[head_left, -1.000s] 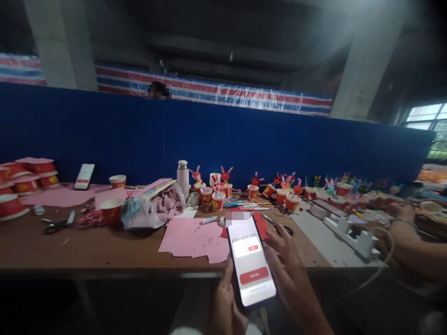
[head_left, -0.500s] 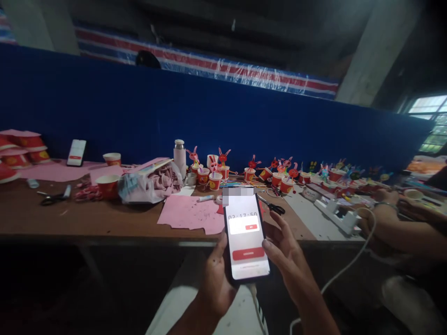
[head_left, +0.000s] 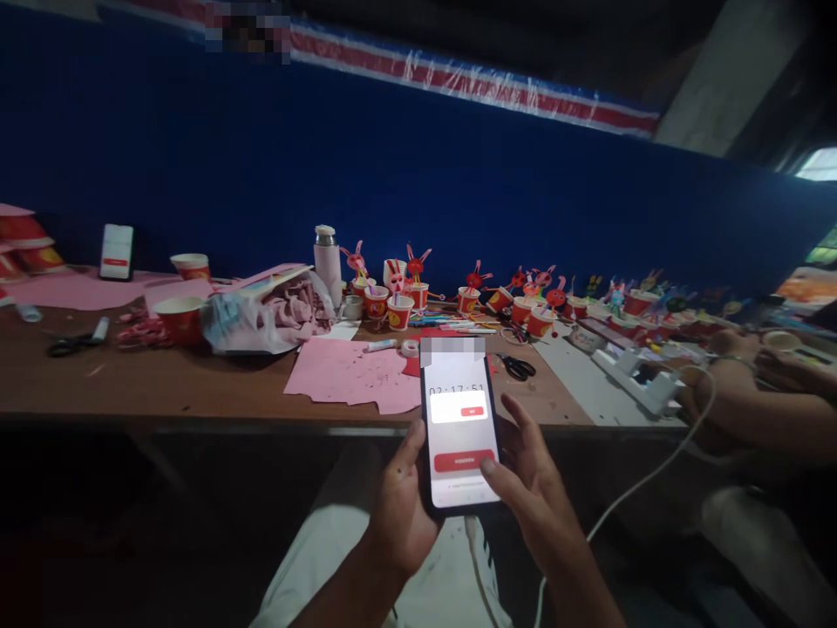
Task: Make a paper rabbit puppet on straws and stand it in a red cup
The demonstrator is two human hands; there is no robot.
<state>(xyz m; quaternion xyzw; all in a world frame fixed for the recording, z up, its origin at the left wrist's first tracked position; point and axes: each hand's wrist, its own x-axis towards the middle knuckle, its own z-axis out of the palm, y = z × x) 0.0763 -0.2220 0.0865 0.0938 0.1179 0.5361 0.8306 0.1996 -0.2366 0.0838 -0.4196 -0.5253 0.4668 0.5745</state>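
A phone (head_left: pixel 461 440) with a lit screen stands upright in front of the table edge, a cable hanging from its bottom. My left hand (head_left: pixel 402 497) is wrapped round its left side, thumb along the edge. At the phone's right side is my right hand (head_left: pixel 533 480), its thumb over the lower right of the screen and its fingers apart. Beyond the phone lie a pink paper sheet (head_left: pixel 353 375), a roll of tape (head_left: pixel 410 349) and black scissors (head_left: pixel 518 367).
On the table (head_left: pixel 261 384) are a stuffed plastic bag (head_left: pixel 268 318), a pink bottle (head_left: pixel 328 266), cups with rabbit figures (head_left: pixel 400 311) and a white power strip (head_left: pixel 634 384). Another person's arm (head_left: pixel 765 401) rests at the right. A blue partition (head_left: pixel 261 174) stands behind.
The view has tilted down, so the table sits higher in it. My right thumb has moved from the phone's right edge onto the red button area. The timer reads one second more.
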